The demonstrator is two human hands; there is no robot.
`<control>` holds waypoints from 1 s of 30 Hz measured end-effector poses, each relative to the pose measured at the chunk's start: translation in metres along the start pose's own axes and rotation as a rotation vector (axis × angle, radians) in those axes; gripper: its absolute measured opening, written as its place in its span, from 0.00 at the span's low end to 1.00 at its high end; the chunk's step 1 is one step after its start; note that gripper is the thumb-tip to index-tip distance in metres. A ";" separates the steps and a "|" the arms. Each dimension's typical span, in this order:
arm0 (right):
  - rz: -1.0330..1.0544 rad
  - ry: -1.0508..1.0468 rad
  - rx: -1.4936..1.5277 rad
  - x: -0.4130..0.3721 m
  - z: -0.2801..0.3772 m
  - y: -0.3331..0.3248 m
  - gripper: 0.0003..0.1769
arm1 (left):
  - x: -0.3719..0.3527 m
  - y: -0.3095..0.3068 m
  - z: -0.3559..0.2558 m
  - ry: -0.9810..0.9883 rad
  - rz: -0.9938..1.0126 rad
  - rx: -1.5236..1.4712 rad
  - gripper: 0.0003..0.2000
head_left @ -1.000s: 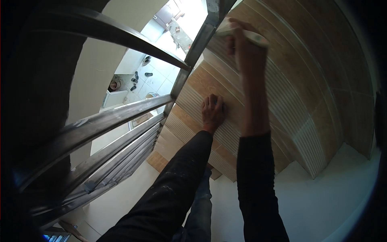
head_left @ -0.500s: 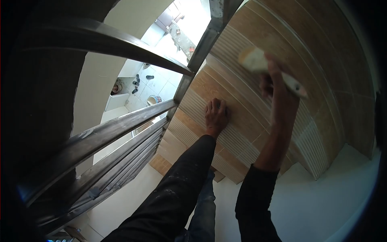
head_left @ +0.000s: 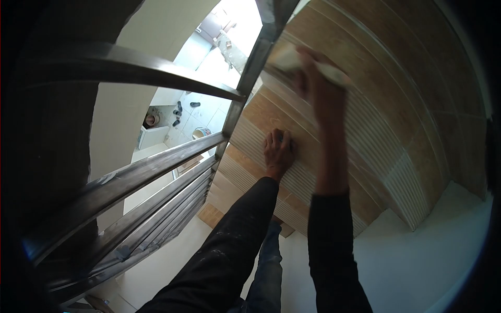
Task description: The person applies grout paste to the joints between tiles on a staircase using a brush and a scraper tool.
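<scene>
My right hand (head_left: 318, 86) is wrapped round the handle of a pale brush (head_left: 284, 58), smeared by motion; its bristle end points up and left over a stair step near the metal post. My left hand (head_left: 279, 150) rests with curled fingers on a lower wood-look tiled step (head_left: 308, 151). A small blue spot shows between its fingers, too small to make out. Ribbed strips run along the edges of the steps.
Metal railing bars (head_left: 156, 159) join a post (head_left: 234, 112) left of the steps. Below, a bucket (head_left: 201, 133) and dark footwear (head_left: 177, 113) are on a tiled floor. A white wall (head_left: 417, 261) borders the steps at lower right.
My right hand and the brush have swept left and slightly up, toward the metal post. My left hand stays on the same step. The view has shifted slightly.
</scene>
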State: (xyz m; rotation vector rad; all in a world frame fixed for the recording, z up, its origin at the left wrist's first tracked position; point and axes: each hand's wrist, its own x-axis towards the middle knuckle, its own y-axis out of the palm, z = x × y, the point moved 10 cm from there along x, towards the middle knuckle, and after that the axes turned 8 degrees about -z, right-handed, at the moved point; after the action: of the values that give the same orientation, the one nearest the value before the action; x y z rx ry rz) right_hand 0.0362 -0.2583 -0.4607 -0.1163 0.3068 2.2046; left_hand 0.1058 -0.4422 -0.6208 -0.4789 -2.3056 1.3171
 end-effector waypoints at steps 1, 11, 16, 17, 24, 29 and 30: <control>-0.011 -0.007 0.000 0.009 0.003 0.009 0.16 | -0.001 -0.001 0.000 -0.008 0.001 -0.004 0.12; -0.040 -0.050 0.006 0.030 0.001 0.012 0.18 | 0.002 0.000 0.002 0.004 -0.019 0.006 0.10; -0.196 -0.189 -0.014 0.035 0.045 -0.004 0.15 | 0.004 -0.005 -0.003 0.010 -0.038 0.005 0.11; -0.207 -0.043 -0.028 0.025 0.045 -0.022 0.13 | 0.005 -0.004 -0.003 -0.003 -0.032 0.014 0.11; -0.122 -0.174 0.009 0.046 0.020 0.017 0.10 | 0.002 0.000 -0.001 0.004 0.011 0.007 0.11; -0.254 0.029 -0.095 0.004 0.055 -0.045 0.10 | 0.001 0.004 0.002 -0.007 0.014 0.024 0.12; -0.258 0.035 -0.094 -0.006 0.056 -0.054 0.10 | 0.000 0.006 0.003 -0.023 0.040 0.020 0.14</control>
State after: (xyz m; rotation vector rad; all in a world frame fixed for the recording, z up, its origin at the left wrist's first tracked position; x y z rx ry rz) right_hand 0.0840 -0.2171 -0.4152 -0.2333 0.1953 1.9619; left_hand 0.1045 -0.4417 -0.6280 -0.5087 -2.3105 1.3696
